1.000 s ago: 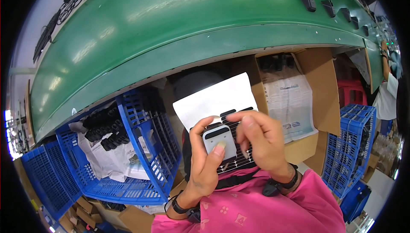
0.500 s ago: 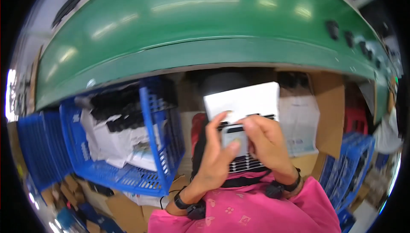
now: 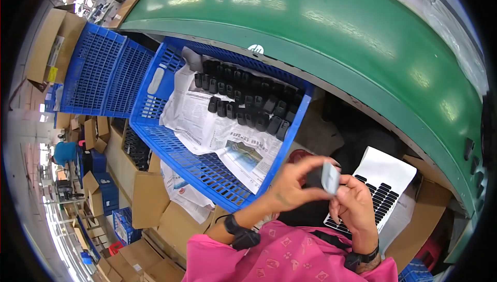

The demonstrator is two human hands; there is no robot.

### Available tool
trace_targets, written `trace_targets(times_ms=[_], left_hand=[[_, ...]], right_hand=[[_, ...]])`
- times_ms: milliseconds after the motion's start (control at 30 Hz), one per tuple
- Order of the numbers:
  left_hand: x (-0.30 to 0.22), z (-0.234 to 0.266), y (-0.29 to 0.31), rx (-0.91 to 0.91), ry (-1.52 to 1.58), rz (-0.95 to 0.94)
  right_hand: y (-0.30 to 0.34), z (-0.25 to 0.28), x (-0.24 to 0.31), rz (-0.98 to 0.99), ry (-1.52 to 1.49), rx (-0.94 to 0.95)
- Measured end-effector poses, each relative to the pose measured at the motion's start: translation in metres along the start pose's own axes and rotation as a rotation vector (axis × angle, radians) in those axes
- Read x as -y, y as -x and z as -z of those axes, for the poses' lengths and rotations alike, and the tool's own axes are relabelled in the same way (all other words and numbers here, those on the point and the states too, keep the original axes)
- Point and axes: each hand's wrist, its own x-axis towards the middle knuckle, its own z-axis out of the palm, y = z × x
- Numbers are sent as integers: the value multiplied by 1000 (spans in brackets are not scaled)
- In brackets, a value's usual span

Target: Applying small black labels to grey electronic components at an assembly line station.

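Note:
A small black device with a light grey face [image 3: 330,177] is held in my left hand [image 3: 292,181], thumb and fingers closed about its sides. Curled and pinched, the fingers of my right hand [image 3: 357,204] meet the device's lower edge; whether anything small sits between them is hidden. Under my right hand lies a white sheet [image 3: 388,165] bearing rows of black rectangular pieces [image 3: 382,202]. To the left, a blue plastic crate [image 3: 202,165] lined with newspaper [image 3: 194,114] holds several rows of similar black devices [image 3: 240,93].
A long green work surface [image 3: 341,28] runs across the far side. Stacked blue crates [image 3: 98,72] stand beyond the lined crate. Cardboard boxes [image 3: 150,191] sit at lower left, and another cardboard box [image 3: 427,209] is at right. A few black pieces [image 3: 469,148] rest on the green surface.
My view has swung left, bringing the lined crate and its black devices into clearer sight. The device has tipped from face-up to edge-on in my left hand, and my right fingers have shifted to its lower edge.

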Motion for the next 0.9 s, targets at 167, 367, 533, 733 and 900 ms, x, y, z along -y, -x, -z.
trace_targets(times_ms=[167,367,533,733,900], left_hand=[[16,170,-7,-580,-549,68],[62,369,3,-841,-1102,275],[99,385,-7,-855,-1256,362],[123,397,-13,-792,-1311,364],[173,434,-9,-492,-1228,-89]], right_hand=[[11,29,21,190,351,-325],[32,114,66,471,-66,-645],[33,173,104,590,-163,-952],[25,187,120,439,-68,-970],[51,168,129,387,147,-921]])
